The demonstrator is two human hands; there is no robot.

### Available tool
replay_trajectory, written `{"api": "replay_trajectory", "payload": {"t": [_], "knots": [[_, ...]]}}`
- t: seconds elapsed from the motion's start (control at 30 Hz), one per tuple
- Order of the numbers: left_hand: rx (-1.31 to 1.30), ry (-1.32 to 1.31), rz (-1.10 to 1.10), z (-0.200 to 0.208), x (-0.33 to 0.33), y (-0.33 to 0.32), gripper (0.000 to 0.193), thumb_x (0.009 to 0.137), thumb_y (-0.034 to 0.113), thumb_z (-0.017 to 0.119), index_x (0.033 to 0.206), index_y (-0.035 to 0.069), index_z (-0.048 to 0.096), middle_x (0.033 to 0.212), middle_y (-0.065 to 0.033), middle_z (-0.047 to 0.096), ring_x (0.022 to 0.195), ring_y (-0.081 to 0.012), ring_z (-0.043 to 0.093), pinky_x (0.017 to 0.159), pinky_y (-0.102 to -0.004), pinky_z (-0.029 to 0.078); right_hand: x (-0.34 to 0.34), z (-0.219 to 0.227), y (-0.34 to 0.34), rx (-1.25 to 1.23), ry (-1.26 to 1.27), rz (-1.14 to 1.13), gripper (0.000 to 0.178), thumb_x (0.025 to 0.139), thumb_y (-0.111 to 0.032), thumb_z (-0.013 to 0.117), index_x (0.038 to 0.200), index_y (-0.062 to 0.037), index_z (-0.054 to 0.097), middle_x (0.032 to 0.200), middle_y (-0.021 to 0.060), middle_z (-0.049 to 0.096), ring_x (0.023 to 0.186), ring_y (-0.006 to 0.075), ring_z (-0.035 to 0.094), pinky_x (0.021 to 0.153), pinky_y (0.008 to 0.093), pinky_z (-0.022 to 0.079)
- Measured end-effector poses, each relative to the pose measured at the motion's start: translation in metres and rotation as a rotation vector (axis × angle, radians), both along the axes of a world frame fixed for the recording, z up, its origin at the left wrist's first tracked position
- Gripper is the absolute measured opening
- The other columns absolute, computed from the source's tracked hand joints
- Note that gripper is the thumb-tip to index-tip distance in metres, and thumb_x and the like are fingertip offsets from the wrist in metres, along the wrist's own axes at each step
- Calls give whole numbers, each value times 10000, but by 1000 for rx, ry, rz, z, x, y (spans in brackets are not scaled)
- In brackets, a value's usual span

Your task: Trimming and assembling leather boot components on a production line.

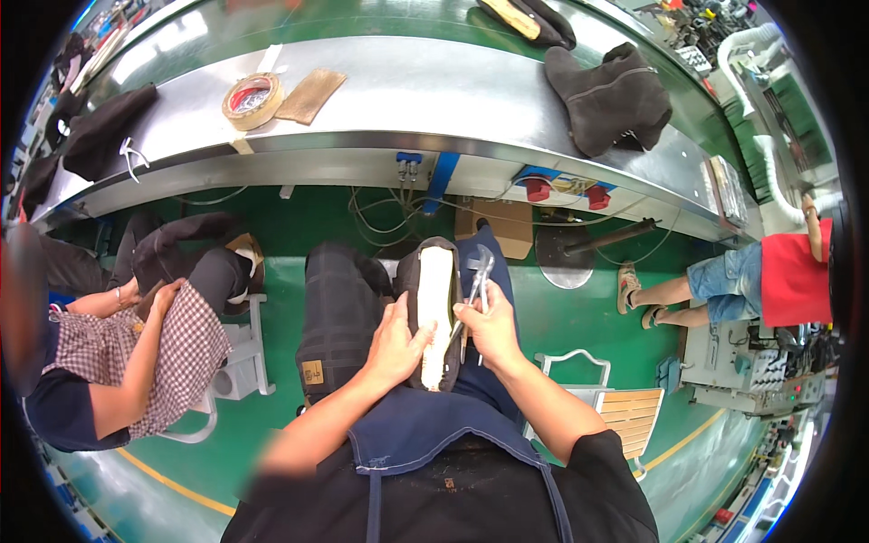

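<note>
A dark shoe or boot (436, 290) rests sole up on my lap, its long pale underside facing me. My left hand (396, 346) grips it from the left side, with the thumb laid across the pale sole near the lower end. On the other side, my right hand (490, 326) is closed around the handles of metal pliers (480, 270). Their head points away from me, beside the shoe's right edge. Whether the jaws touch the edge, I cannot tell. A dark blue apron (434, 425) covers my front.
Ahead runs a metal bench (416, 95) with a tape roll (253, 100), a brown pad (311, 96) and a dark boot (608, 95). A person in a checked apron (195, 330) sits at left; another in red (797, 276) stands at right. Behind my right elbow is a slatted seat (629, 418).
</note>
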State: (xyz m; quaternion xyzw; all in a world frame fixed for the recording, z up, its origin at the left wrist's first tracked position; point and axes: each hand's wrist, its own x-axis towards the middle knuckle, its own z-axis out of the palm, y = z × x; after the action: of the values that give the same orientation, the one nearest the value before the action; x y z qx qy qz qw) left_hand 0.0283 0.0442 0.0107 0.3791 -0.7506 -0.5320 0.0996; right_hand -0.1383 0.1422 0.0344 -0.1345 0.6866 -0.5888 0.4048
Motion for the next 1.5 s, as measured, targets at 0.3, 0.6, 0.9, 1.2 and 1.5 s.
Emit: {"api": "replay_trajectory", "payload": {"t": [0.3, 0.6, 0.9, 1.2, 1.5], "knots": [[-204, 33, 18, 13, 8, -34, 499, 1026, 262, 623, 1415, -50, 593, 1287, -247, 670, 1190, -436, 664, 1021, -469, 528, 18, -3, -11, -69, 41, 51, 482, 923, -63, 767, 1327, 6, 513, 902, 0, 615, 772, 68, 598, 711, 235, 522], [-66, -83, -43, 19, 12, -62, 615, 975, 373, 703, 1417, -40, 595, 1305, -265, 692, 1212, -399, 683, 1040, -450, 530, -3, -6, 3, 13, -103, 84, 577, 1019, -103, 659, 1514, 14, 387, 931, 60, 639, 735, 150, 671, 637, 304, 599], [889, 168, -111, 0, 9, -82, 793, 847, 254, 886, 1468, -81, 523, 1267, -149, 713, 1102, -199, 704, 984, -341, 560, -9, -23, -25, 112, -149, 137, 630, 947, -325, 807, 1403, -71, 454, 1053, 63, 619, 946, 168, 640, 678, 376, 637], [818, 206, -102, -4, 7, -72, 542, 900, 187, 815, 1361, -30, 633, 1199, -129, 741, 1060, -198, 716, 965, -352, 568, 16, -22, -41, 3, -291, 116, 725, 956, -133, 706, 1522, 24, 281, 1286, 226, 616, 1042, 319, 729, 729, 467, 681], [546, 493, -91, 83, 15, -58, 780, 901, 192, 827, 1551, -31, 457, 1408, -138, 644, 1291, -202, 603, 1116, -358, 471, 5, 69, -46, -322, 95, 270, 849, 868, -11, 670, 1607, 24, 251, 1466, 181, 548, 1356, 260, 561, 1161, 384, 443]]}}
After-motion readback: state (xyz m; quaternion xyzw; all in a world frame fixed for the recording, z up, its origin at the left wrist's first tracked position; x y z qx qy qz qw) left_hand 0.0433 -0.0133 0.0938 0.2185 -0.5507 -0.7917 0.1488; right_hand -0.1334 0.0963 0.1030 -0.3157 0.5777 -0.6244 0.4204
